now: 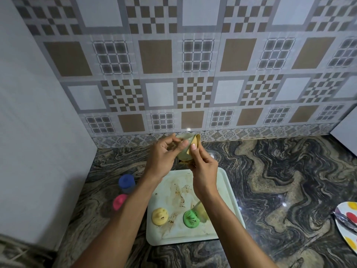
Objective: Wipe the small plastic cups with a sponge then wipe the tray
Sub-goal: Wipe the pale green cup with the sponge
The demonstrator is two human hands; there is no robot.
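Cup [182,156], small, pale plastic: you hold it up above the far edge of the tray [173,236], clear of the counter [280,180]. Much of it is covered by your fingers.

Left hand [161,157]: thumb and fingers curled round the cup's side.

Right hand [203,169]: pinches a tan sponge [197,143] against the cup, thumb on top. The sponge is folded over the rim, and how far it reaches inside cannot be told.

Tray, white, on the counter below your arms: brown smears across its middle, the far corner hidden by your hands.

Yellow piece [160,216] and green piece [191,218], on the tray's near half, well apart. Whether these are lids or upturned cups cannot be told.

Clear cup [202,212], just beside the green piece, tilted, partly behind your right forearm.

Blue piece [126,181] and pink piece [119,202], on the counter left of the tray, both blurred.

Spotted plate [347,210], cut off by the right edge. Something shiny lies on it, too unclear to name.
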